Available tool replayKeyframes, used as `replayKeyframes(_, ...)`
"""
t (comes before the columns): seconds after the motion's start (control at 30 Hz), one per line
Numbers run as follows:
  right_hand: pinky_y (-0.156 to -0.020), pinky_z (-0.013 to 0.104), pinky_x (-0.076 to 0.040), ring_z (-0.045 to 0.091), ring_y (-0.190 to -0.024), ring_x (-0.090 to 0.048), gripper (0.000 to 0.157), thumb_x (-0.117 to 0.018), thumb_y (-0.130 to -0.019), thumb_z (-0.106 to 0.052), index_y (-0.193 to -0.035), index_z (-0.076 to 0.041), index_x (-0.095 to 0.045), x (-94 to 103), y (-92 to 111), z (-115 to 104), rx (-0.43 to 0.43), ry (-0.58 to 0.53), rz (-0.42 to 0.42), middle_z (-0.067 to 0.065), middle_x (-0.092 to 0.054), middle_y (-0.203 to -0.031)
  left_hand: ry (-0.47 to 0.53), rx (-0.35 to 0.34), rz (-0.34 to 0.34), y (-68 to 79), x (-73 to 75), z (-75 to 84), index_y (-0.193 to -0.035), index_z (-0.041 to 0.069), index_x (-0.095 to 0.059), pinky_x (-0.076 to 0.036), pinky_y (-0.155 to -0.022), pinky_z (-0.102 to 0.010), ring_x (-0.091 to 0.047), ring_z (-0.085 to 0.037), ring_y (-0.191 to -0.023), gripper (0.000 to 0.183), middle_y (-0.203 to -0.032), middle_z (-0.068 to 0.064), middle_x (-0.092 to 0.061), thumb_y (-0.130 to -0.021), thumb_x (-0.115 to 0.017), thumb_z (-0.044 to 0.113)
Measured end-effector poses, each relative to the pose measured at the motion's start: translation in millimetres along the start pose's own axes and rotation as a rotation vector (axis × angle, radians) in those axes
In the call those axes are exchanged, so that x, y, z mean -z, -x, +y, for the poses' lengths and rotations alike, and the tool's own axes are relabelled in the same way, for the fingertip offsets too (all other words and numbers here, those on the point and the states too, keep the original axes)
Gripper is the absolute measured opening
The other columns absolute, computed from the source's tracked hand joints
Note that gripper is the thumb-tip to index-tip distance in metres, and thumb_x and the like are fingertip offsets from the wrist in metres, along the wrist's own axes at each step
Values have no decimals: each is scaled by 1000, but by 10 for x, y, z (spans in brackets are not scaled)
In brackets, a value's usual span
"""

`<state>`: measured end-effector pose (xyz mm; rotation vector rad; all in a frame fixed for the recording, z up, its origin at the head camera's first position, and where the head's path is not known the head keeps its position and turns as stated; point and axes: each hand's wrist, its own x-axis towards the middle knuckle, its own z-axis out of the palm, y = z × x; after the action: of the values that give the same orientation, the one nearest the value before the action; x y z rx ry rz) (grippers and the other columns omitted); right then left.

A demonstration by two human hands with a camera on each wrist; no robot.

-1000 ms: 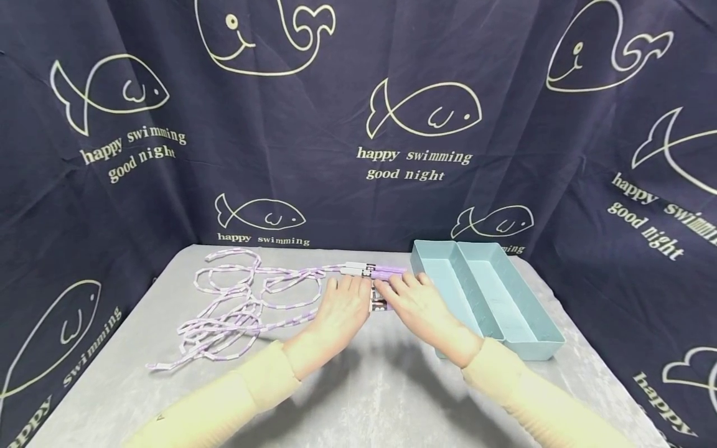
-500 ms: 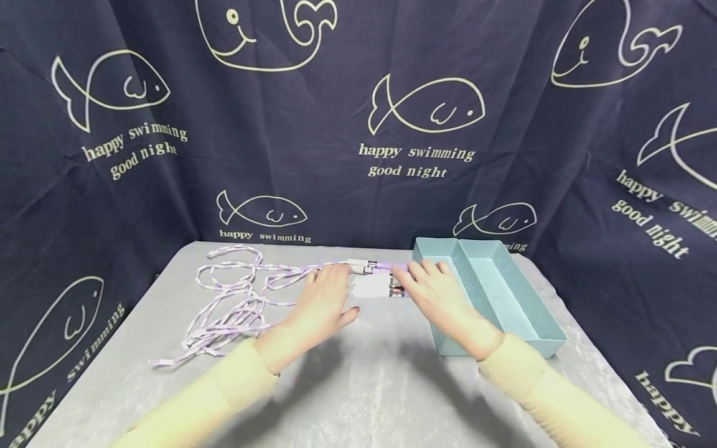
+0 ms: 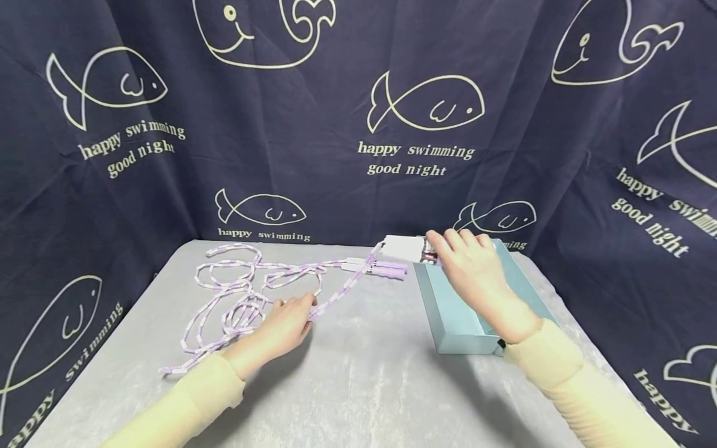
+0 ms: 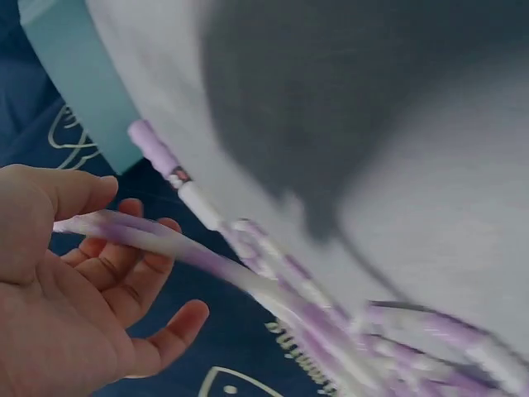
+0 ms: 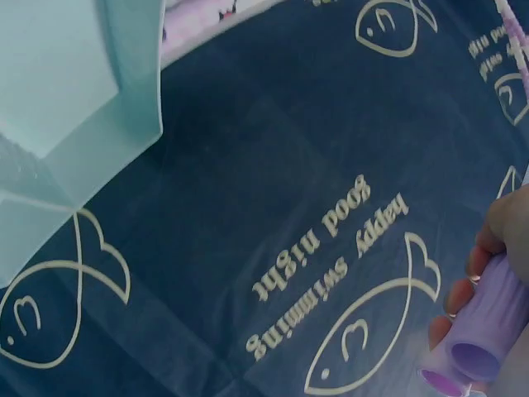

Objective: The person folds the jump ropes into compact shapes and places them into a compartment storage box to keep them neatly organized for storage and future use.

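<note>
A beaded purple-and-white jump rope has its handles (image 3: 403, 247) raised over the blue-green box (image 3: 462, 344). My right hand (image 3: 476, 270) grips these handles; in the right wrist view two purple handle ends (image 5: 479, 343) stick out of the grip. From there the rope (image 3: 354, 277) slopes down to my left hand (image 3: 288, 326), which loosely holds it between thumb and fingers, as the left wrist view shows at the beaded strand (image 4: 207, 256). A second pair of handles (image 3: 386, 269) lies on the table behind.
Loose coils of beaded rope (image 3: 224, 289) spread over the left of the grey table (image 3: 370, 386). The box is at the right, partly hidden by my right hand and forearm. A dark fish-print curtain (image 3: 330, 149) stands round the back and sides.
My right hand has lifted one pair of handles off the table and moved right, over the box. My left hand has moved left and down, and holds the rope there.
</note>
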<state>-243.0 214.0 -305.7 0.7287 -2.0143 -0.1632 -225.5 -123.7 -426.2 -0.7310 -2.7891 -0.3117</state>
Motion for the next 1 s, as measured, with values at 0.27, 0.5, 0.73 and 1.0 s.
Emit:
replayKeyframes(0.27, -56, 42, -35, 35, -69, -50, 35, -53, -79, 1, -113, -7, -54, 44, 59, 149, -48, 9, -17, 12, -53, -80, 37, -140, -31, 123, -50, -148, -94, 12, -53, -44, -71, -39, -61, -19, -78, 15, -81, 4, -60, -86, -65, 14)
replayKeyframes(0.5, -55, 41, -34, 34, -69, -52, 30, -43, -88, -4, -114, -6, -56, -11, 72, 134, 4, 40, -38, 13, -55, -83, -66, -383, 11, 38, 227, -65, -90, 16, -53, -47, -66, -29, -54, -12, -70, 10, -78, 7, -51, -91, -60, 23)
replayKeyframes(0.73, -57, 40, -33, 33, -71, -50, 33, -42, -87, -5, -118, -6, -54, -63, 86, 103, 43, 44, -90, 12, -55, -86, -91, -477, -28, -157, 729, 189, -87, 19, -49, -41, -67, -22, -43, -7, -69, 12, -77, 10, -44, -93, -56, 27)
replayKeyframes(1.0, -61, 38, -33, 30, -71, -48, 31, -33, -90, -5, -116, -6, -51, -115, 84, 16, 137, 38, -152, 10, -49, -81, -101, -526, 6, -400, 1101, 385, -84, 18, -44, -40, -66, -22, -42, -8, -67, 18, -75, 10, -44, -93, -57, 27)
